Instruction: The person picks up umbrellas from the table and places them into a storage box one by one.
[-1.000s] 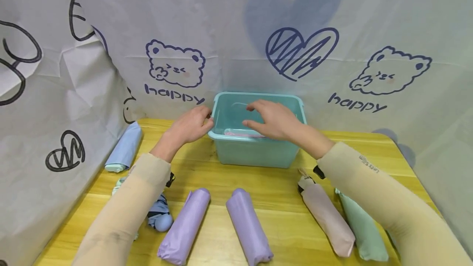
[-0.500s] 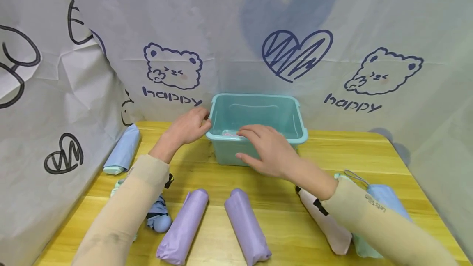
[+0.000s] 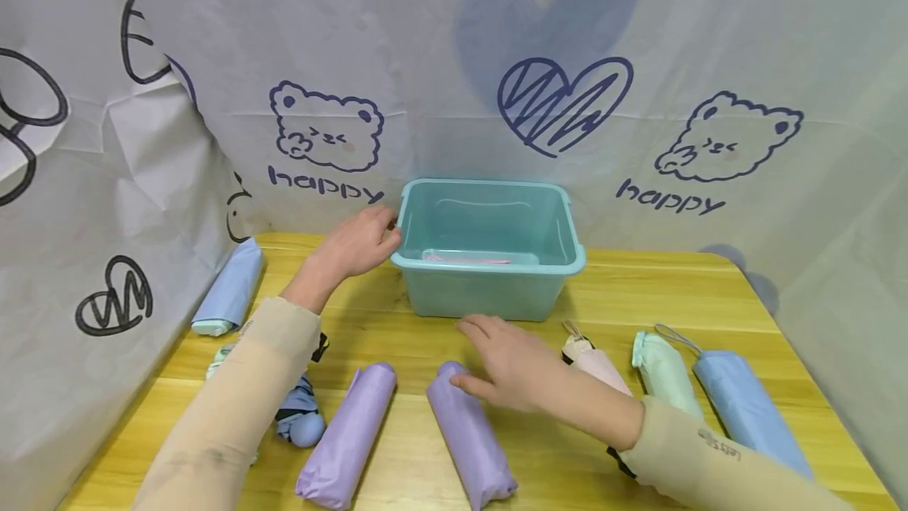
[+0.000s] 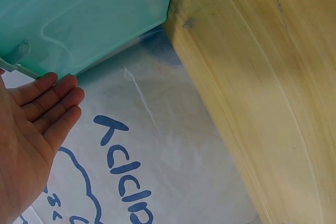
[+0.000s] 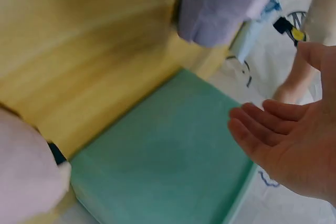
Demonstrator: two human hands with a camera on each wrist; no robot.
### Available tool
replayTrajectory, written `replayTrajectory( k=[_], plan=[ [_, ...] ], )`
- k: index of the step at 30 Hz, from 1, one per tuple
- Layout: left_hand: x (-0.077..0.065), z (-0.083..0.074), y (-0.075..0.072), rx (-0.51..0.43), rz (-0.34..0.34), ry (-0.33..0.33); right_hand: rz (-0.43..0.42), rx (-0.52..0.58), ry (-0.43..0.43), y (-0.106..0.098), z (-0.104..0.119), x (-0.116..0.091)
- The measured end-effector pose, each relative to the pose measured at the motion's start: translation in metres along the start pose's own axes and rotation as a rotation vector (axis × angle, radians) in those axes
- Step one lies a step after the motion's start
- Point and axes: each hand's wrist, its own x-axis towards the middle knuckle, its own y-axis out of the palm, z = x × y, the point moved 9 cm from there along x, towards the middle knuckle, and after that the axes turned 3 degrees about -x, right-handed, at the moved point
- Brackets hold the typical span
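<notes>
My left hand (image 3: 357, 243) is at the left rim of a teal plastic bin (image 3: 489, 294); in the left wrist view its fingers (image 4: 55, 95) lie fairly straight at the bin's side. Through the bin's opening, a thin pink item (image 3: 468, 261) shows on the bottom. My right hand (image 3: 514, 367) holds nothing and hovers in front of the bin, its thumb overlapping the top of a purple folded umbrella (image 3: 474, 448). In the right wrist view that hand's fingers (image 5: 262, 124) are loosely bent. A second purple folded umbrella (image 3: 347, 436) lies to the left.
Right of my right hand lie folded umbrellas in pink (image 3: 601, 367), pale green (image 3: 665, 375) and blue (image 3: 752, 412), partly behind my sleeve. At left are a blue sleeved umbrella (image 3: 230, 290) and a blue one with a round handle (image 3: 303, 420). A printed white cloth (image 3: 440, 61) hangs behind the bin.
My right hand has drawn back out of the bin toward me and down to the right purple umbrella. My left hand has stayed at the rim.
</notes>
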Motion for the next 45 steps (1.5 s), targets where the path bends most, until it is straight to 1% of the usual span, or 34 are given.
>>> replayTrajectory(
  k=[4, 11, 15, 21, 28, 31, 35, 40, 45],
  plan=[
    [0.000, 0.000, -0.001, 0.008, 0.002, 0.001, 0.116, -0.011, 0.050, 0.026, 0.000, -0.005],
    [0.000, 0.003, -0.001, 0.012, -0.012, -0.017, 0.229, -0.010, 0.108, 0.060, 0.004, -0.014],
    [-0.001, 0.003, 0.000, 0.003, -0.013, -0.023, 0.288, 0.002, 0.136, 0.070, 0.008, -0.016],
    [-0.002, 0.001, -0.001, -0.008, -0.019, -0.021, 0.281, 0.004, 0.087, 0.073, 0.021, -0.012],
    [-0.003, 0.000, -0.001, -0.010, -0.004, -0.016, 0.253, 0.001, 0.041, 0.071, 0.031, -0.009],
    [-0.003, 0.001, 0.000, -0.012, 0.001, -0.014, 0.241, 0.013, 0.032, 0.070, 0.032, -0.009],
    [-0.003, 0.002, -0.001, -0.020, -0.011, -0.018, 0.231, 0.010, 0.022, 0.069, 0.032, -0.010],
    [-0.002, 0.003, -0.001, -0.026, -0.020, -0.024, 0.218, 0.015, 0.029, 0.068, 0.030, -0.010],
    [-0.002, 0.002, 0.000, -0.028, -0.017, -0.027, 0.162, 0.028, 0.021, 0.063, 0.030, -0.011]
  ],
)
